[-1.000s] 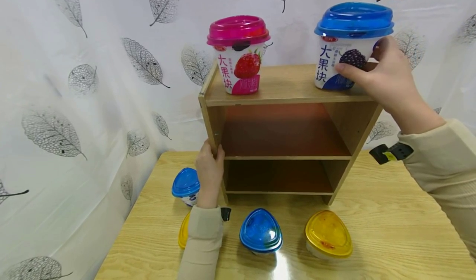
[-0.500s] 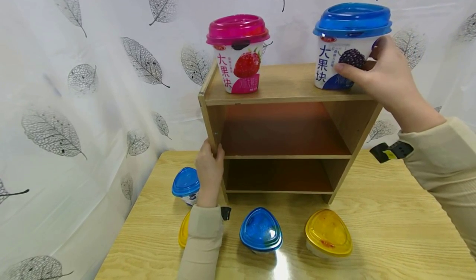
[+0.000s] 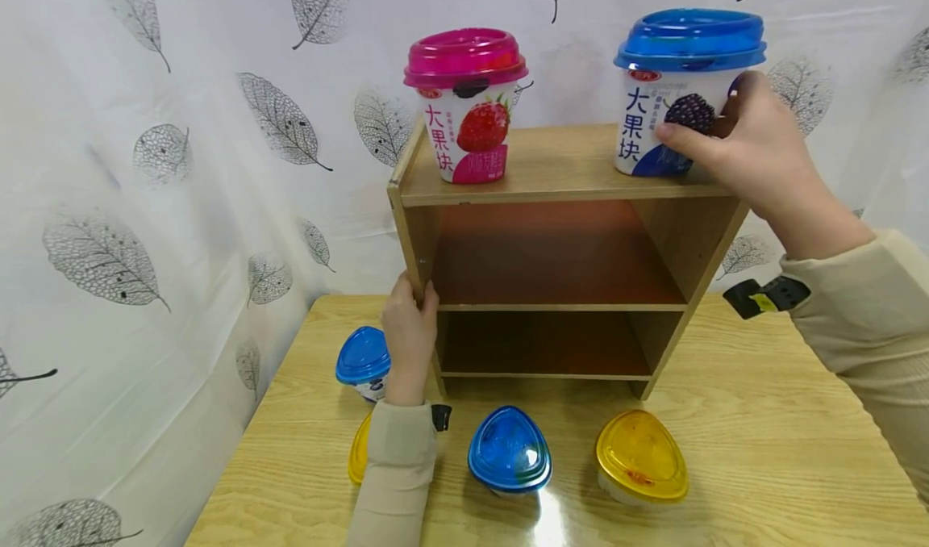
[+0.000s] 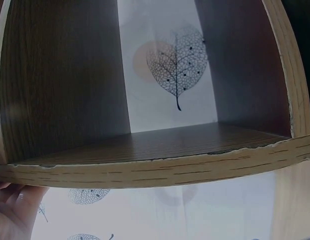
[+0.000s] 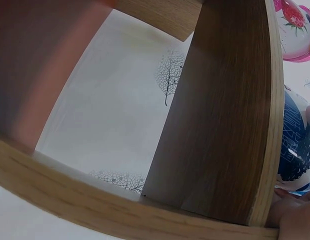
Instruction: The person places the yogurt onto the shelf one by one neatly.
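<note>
left hand (image 3: 408, 333) grips shelf edge (image 3: 406, 244) | right hand (image 3: 765, 168) holds blackberry cup (image 3: 678, 83) | strawberry cup (image 3: 466, 107) apart

Right hand (image 3: 762, 164) partly hides blackberry cup (image 3: 675, 83); left sleeve (image 3: 399, 458), yellow-lidded cup (image 3: 359, 455).

The shelf (image 3: 562, 160) looked like wood, its grained panels smooth and its front edges slightly ragged in the left wrist view. The blue-lidded cup (image 3: 662, 91) had a glossy, translucent plastic lid over a smooth printed wall; the pink-lidded cup (image 3: 464, 115) showed the same 2 finishes. The worktop (image 3: 784, 426) was smooth and wood-grained, with 1 bright glare streak. The right sleeve (image 3: 856, 321) was matt, ribbed cloth; the backdrop (image 3: 210, 232) resembled thin, creased plastic sheeting.
</note>
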A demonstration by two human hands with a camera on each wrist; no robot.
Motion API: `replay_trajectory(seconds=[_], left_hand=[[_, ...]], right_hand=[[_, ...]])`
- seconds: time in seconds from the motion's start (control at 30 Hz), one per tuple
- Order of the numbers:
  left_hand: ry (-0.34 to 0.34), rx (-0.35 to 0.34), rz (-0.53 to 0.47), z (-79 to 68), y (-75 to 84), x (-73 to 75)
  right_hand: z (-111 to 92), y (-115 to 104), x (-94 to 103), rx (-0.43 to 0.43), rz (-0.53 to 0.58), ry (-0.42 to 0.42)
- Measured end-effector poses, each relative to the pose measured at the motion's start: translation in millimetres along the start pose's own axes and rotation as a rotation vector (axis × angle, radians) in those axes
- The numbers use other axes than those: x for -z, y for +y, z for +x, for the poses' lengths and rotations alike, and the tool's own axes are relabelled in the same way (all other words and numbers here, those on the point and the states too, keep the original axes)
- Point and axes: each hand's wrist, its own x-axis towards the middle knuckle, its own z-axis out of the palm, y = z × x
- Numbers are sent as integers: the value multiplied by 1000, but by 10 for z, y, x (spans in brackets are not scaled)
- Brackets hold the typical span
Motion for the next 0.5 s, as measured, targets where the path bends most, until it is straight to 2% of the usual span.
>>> replay_trajectory(seconds=[0.5], left_hand=[[-2, 10, 7, -1, -3, -4]], right_hand=[[1, 22, -1, 23, 17, 7]])
